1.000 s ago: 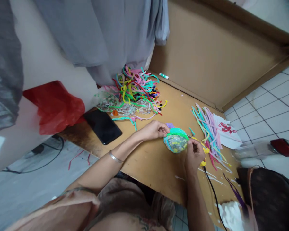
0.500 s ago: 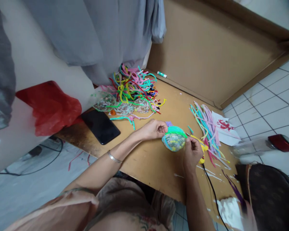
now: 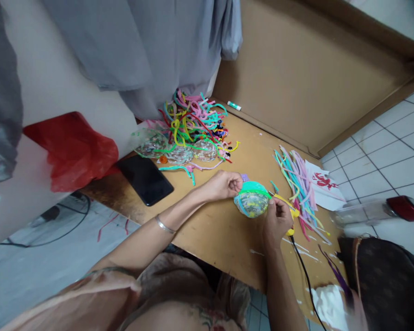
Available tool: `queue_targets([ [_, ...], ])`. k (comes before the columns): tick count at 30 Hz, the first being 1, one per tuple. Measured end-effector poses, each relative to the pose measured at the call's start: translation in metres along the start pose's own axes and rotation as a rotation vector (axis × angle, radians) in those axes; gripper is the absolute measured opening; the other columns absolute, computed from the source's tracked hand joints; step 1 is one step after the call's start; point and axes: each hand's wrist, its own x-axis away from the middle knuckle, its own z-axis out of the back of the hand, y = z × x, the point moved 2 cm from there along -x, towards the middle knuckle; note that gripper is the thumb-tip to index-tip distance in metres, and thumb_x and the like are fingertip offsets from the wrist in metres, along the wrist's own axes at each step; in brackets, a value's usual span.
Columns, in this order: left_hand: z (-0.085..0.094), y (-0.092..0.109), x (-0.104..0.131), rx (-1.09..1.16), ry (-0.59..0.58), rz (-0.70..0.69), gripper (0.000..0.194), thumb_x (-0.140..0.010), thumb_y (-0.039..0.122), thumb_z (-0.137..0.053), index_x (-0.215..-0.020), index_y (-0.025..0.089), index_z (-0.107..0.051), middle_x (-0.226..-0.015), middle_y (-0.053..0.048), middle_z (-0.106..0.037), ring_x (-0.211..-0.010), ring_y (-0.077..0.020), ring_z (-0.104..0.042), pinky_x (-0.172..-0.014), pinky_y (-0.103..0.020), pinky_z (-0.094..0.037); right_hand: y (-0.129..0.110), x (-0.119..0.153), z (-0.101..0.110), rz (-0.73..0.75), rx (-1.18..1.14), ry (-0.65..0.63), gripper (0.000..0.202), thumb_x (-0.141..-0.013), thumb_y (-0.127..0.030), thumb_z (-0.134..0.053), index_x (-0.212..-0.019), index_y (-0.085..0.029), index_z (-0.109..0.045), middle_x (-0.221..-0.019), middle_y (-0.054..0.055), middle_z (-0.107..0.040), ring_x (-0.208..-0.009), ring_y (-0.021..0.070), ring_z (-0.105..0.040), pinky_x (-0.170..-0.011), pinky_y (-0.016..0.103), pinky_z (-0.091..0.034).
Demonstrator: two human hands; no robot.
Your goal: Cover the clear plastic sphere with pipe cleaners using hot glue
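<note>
Shell (image 3: 253,207), rounded, with a turquoise upper part and a bright green strip across it, is held up over the near part of the table (image 3: 207,230), between the two hands. Left hand (image 3: 230,185): thumb and fingers brought together at its upper left edge. Right hand (image 3: 278,218): thumb and finger pinched at its right edge, by the end of the green strip; cannot tell whether either pinch takes strip, rim or both. Yellow glue gun (image 3: 295,213) lies just behind the right hand, partly hidden by it, black cord (image 3: 304,266) running toward the near edge. Right of it: bundle of fuzzy sticks (image 3: 296,177), beside a paper (image 3: 319,195) with a red figure. Far left: tangled heap of fuzzy sticks (image 3: 196,117); dark phone (image 3: 146,180) nearer, lying flat.
</note>
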Motion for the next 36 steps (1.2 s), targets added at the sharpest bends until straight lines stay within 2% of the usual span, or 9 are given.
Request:
queue_targets([
  [8,0.006,-0.006,-0.002,0.082,-0.061,0.079,0.018,-0.063,0.011,-0.074,-0.074,0.013,-0.060,-0.067,0.003,-0.061,-0.061,-0.0064,-0.056,-0.062,-0.019,-0.045,0.000,0.000,0.001,-0.009,-0.017,0.003,0.030,-0.079,-0.045,-0.064,-0.081,-0.016,-0.065,-0.077,0.003,-0.064,-0.071,0.0161,-0.058,-0.069,0.030,-0.047],
  [18,0.008,-0.009,-0.005,0.061,-0.010,0.109,0.017,-0.062,0.009,-0.076,-0.072,0.012,-0.063,-0.064,0.003,-0.063,-0.058,-0.0058,-0.055,-0.060,-0.018,-0.046,-0.002,-0.001,-0.001,-0.022,-0.049,0.014,0.027,-0.078,-0.043,-0.064,-0.078,-0.016,-0.065,-0.071,0.001,-0.063,-0.066,0.0150,-0.058,-0.065,0.029,-0.047],
  [28,0.018,-0.015,-0.007,0.083,0.028,0.174,0.017,-0.061,0.017,-0.078,-0.071,0.013,-0.066,-0.064,0.001,-0.065,-0.060,-0.0085,-0.059,-0.062,-0.021,-0.048,0.000,-0.006,-0.003,-0.012,-0.114,-0.128,0.023,-0.077,-0.039,-0.065,-0.084,-0.018,-0.073,-0.087,0.006,-0.073,-0.090,0.0217,-0.066,-0.090,0.042,-0.052],
  [31,0.023,-0.017,-0.007,0.092,0.024,0.216,0.020,-0.059,0.019,-0.080,-0.073,0.013,-0.067,-0.064,0.000,-0.066,-0.060,-0.0098,-0.060,-0.063,-0.023,-0.050,0.006,-0.006,-0.005,-0.080,-0.173,-0.129,0.024,-0.073,-0.040,-0.069,-0.082,-0.018,-0.073,-0.090,0.007,-0.073,-0.093,0.0223,-0.066,-0.091,0.043,-0.052],
  [36,0.028,-0.022,-0.007,0.126,0.020,0.302,0.026,-0.055,0.022,-0.083,-0.074,0.013,-0.067,-0.063,0.000,-0.067,-0.058,-0.0105,-0.062,-0.062,-0.023,-0.051,0.012,-0.007,-0.010,-0.216,-0.286,-0.114,0.023,-0.065,-0.039,-0.074,-0.072,-0.018,-0.071,-0.084,0.006,-0.071,-0.081,0.0205,-0.065,-0.079,0.040,-0.055],
])
